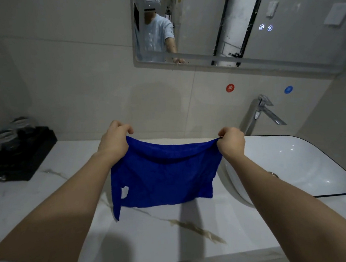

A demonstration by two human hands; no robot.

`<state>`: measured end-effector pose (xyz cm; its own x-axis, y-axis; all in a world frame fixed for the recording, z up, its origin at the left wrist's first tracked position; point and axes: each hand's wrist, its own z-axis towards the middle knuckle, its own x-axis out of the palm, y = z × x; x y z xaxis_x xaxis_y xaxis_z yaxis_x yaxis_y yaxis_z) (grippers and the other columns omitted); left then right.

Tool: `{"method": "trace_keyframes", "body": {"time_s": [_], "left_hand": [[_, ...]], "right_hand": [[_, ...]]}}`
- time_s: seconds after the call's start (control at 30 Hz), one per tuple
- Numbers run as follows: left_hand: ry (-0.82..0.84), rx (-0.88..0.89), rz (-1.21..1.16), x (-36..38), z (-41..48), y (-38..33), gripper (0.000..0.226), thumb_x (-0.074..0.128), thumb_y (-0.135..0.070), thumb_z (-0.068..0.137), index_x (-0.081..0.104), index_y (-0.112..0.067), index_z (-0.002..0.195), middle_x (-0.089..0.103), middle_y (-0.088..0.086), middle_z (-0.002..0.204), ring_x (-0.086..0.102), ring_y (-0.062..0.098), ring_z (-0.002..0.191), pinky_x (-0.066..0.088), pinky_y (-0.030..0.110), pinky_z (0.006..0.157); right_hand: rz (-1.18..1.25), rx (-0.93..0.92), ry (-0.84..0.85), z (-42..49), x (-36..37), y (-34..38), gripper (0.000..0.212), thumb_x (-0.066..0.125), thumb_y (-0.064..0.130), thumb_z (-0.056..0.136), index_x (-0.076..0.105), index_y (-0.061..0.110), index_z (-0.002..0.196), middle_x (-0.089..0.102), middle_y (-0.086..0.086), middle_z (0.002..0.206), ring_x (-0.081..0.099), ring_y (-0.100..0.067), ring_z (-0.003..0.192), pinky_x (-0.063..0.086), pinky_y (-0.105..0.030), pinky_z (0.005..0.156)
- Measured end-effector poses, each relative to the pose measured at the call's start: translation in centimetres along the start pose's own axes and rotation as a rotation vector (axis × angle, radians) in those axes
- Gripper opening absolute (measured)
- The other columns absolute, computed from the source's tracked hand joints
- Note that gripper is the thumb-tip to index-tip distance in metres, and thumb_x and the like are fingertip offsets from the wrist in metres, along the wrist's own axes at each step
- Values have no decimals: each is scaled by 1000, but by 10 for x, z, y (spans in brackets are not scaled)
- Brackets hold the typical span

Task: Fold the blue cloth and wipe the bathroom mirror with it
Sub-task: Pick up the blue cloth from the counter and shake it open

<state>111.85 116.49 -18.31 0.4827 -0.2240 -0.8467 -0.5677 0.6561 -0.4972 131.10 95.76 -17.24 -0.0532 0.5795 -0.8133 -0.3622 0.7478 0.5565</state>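
Note:
A blue cloth (163,174) hangs spread out in the air above the marble counter, with a small white tag near its lower left. My left hand (113,139) pinches its upper left corner and my right hand (232,141) pinches its upper right corner. The top edge sags between the two hands. On the wall above hangs the bathroom mirror (298,40), well beyond both hands; it reflects a person in a light shirt.
A white basin (297,161) with a dark rim sits at the right of the marble counter (157,238), a chrome tap (261,111) behind it. A black tray (22,158) with glasses stands at the far left. Red and blue stickers mark the wall.

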Motion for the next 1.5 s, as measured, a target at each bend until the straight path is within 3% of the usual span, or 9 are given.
{"method": "trace_keyframes", "body": {"time_s": [0.17, 0.27, 0.5, 0.6, 0.77, 0.93, 1.03, 1.23, 1.5], "left_hand": [[62, 36, 236, -1, -3, 12, 21, 42, 1, 89, 49, -5, 108, 42, 12, 115, 47, 26, 86, 43, 36, 71], [15, 83, 379, 1, -5, 12, 18, 48, 4, 87, 49, -6, 102, 42, 14, 110, 48, 27, 78, 47, 36, 66], [-22, -4, 408, 12, 4, 22, 26, 45, 16, 80, 58, -3, 94, 51, 14, 98, 53, 30, 81, 40, 32, 62], [-59, -68, 277, 17, 9, 22, 30, 41, 16, 81, 63, 1, 94, 51, 13, 86, 51, 27, 77, 40, 31, 64], [-253, -270, -236, -1, 35, -4, 41, 34, 15, 80, 69, -1, 96, 65, 20, 105, 59, 35, 97, 46, 33, 78], [-514, -148, -465, -37, 51, -42, 45, 29, 15, 77, 68, -1, 92, 64, 18, 104, 59, 31, 97, 49, 33, 81], [-556, -103, -446, -44, 46, -49, 42, 30, 12, 79, 68, -3, 89, 61, 17, 109, 56, 27, 100, 42, 25, 79], [-474, -69, -423, -27, -9, -54, 42, 30, 13, 81, 68, -3, 88, 59, 15, 109, 54, 28, 103, 41, 26, 82], [-154, -236, -338, 79, -139, -26, 43, 32, 19, 81, 70, 1, 94, 64, 19, 109, 58, 30, 99, 43, 25, 84]], "right_hand": [[-281, -70, 29, -3, -3, -8, 29, 42, -11, 86, 61, -2, 107, 51, -17, 118, 55, -35, 99, 44, -34, 79], [-363, -65, 32, -7, -1, -9, 24, 43, -11, 86, 60, -4, 101, 48, -17, 117, 54, -34, 93, 40, -33, 72], [-137, 114, 2, 1, 6, -12, 34, 37, -8, 86, 63, -2, 106, 51, -20, 119, 55, -37, 99, 45, -36, 79], [-34, 151, 45, 4, 12, -9, 33, 36, -7, 86, 61, -4, 107, 59, -21, 111, 56, -37, 101, 45, -36, 79], [371, 128, -88, 14, 6, 20, 29, 37, 0, 93, 60, 1, 110, 63, -15, 111, 56, -25, 96, 42, -28, 79], [569, 7, -263, 27, -24, 58, 25, 38, 3, 95, 59, 2, 109, 61, -8, 108, 52, -14, 93, 34, -13, 75], [630, -46, -297, 24, -35, 61, 23, 38, 2, 95, 58, 3, 106, 61, -9, 108, 53, -14, 94, 38, -15, 78], [605, -68, -221, -10, -42, 22, 24, 37, 0, 93, 60, 3, 103, 60, -8, 100, 53, -17, 89, 44, -26, 77], [275, 52, 214, -110, 2, -98, 26, 47, -6, 83, 68, -3, 97, 68, -15, 102, 61, -30, 98, 48, -33, 85]]}}
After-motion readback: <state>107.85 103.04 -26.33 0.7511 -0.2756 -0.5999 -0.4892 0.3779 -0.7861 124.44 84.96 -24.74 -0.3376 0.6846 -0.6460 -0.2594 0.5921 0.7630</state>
